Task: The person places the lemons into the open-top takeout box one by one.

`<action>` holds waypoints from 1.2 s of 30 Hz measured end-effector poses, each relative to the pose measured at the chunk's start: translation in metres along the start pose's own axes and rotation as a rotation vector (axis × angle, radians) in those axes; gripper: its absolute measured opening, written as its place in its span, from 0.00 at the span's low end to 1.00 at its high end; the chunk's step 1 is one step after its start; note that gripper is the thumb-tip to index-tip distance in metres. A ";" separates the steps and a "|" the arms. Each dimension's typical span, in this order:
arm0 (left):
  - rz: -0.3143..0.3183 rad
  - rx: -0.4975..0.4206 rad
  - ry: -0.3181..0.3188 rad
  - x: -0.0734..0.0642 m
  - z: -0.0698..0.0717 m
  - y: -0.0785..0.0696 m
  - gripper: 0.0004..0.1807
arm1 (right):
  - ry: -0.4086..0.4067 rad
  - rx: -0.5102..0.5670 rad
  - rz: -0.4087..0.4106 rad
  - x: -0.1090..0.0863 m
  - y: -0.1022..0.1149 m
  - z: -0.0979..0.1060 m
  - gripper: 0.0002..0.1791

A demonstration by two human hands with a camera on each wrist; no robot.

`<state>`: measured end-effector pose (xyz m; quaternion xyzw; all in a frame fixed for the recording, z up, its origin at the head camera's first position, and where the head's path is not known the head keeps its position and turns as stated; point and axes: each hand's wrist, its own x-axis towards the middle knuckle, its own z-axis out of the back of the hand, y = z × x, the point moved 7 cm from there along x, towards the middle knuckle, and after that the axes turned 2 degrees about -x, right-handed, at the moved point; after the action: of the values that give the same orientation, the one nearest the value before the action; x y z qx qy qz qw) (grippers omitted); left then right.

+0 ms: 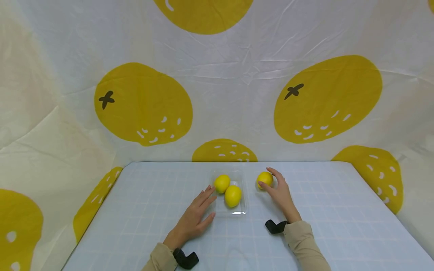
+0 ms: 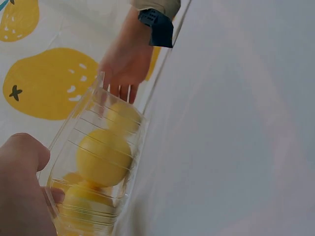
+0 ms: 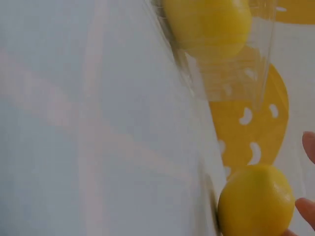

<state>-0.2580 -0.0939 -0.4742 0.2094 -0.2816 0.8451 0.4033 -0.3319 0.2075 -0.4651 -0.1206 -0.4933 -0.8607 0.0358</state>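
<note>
Two yellow lemons [image 1: 222,183] [image 1: 233,196] lie in a clear plastic tray [image 1: 245,213] near the middle of the table. My left hand [image 1: 194,218] rests along the tray's left side, fingers extended, with its fingertips right at the rim. To the right of the tray a third lemon [image 3: 256,201] sits on the table. Over it my right hand [image 1: 279,192] arches with thumb and index finger spread about the fruit. In the right wrist view its fingertips [image 3: 305,211] are at the lemon's upper side.
A light blue checked cloth covers the table [image 1: 162,184]. Behind it hangs a pale curtain [image 1: 234,94] printed with large yellow fruits. Each wrist carries a black band [image 1: 276,227] below a beige sleeve [image 1: 306,244].
</note>
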 end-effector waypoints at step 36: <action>-0.013 0.036 -0.001 0.000 0.002 -0.004 0.34 | -0.009 0.000 0.022 -0.004 -0.027 -0.017 0.43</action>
<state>-0.2543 -0.0935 -0.4712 0.2188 -0.2653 0.8472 0.4049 -0.3360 0.2069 -0.4968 -0.1300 -0.4919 -0.8598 0.0432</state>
